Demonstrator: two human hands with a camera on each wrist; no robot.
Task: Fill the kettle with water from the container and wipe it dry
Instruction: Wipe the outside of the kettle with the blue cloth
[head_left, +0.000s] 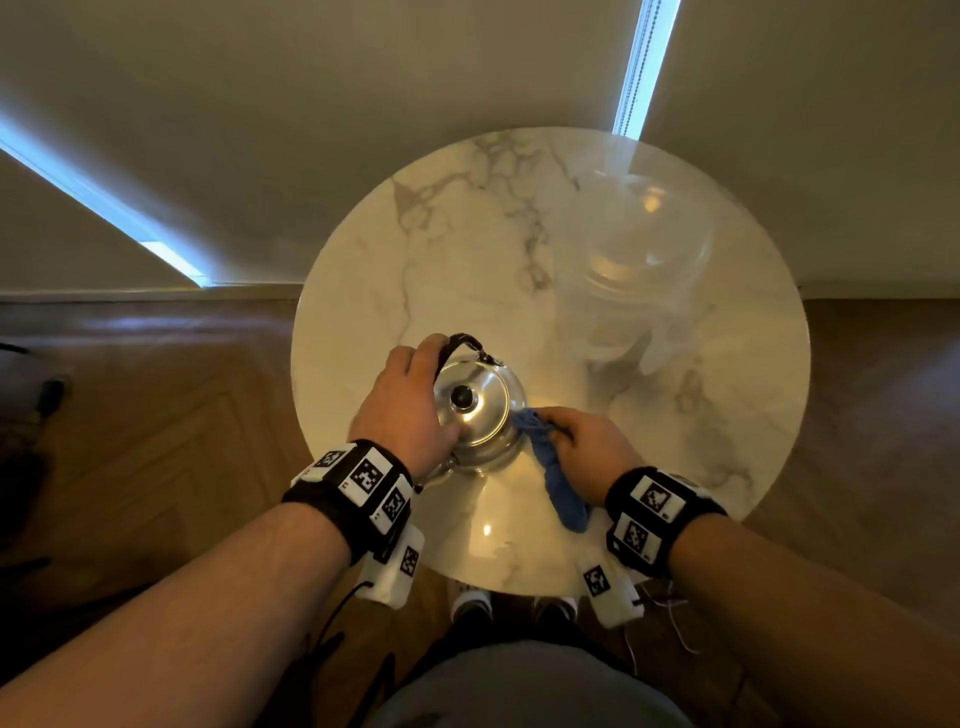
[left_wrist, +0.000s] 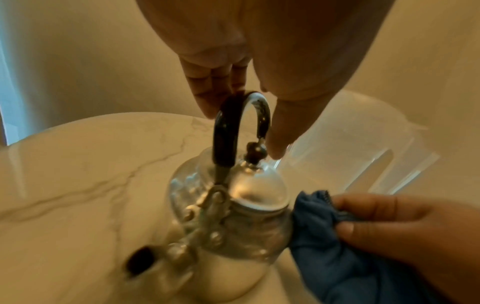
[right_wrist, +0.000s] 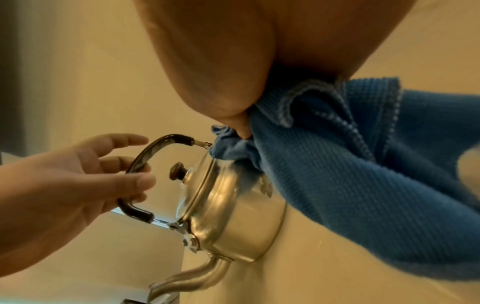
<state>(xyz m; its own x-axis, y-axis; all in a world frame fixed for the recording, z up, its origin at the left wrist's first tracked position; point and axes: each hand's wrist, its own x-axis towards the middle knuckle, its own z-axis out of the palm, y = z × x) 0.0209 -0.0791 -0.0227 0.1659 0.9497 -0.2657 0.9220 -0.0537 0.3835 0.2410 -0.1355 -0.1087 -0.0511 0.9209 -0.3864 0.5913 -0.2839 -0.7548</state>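
Observation:
A shiny steel kettle (head_left: 478, 410) (right_wrist: 233, 205) stands on the round marble table (head_left: 415, 249), lid on, with a dark knob (head_left: 462, 397). Its spout (right_wrist: 192, 275) points toward me. My left hand (head_left: 415, 379) holds the black arched handle (left_wrist: 226, 131) between thumb and fingers. My right hand (head_left: 576, 441) grips a bunched blue cloth (head_left: 550, 467) (right_wrist: 363, 174) and presses it against the kettle's right side near the shoulder. A clear plastic container (head_left: 639, 270) (left_wrist: 363, 144) stands behind and to the right of the kettle.
The table is small, and its edge curves close on all sides. Wooden floor (head_left: 156, 415) lies around it and a wall behind. My shoes (head_left: 472, 605) show under the near edge.

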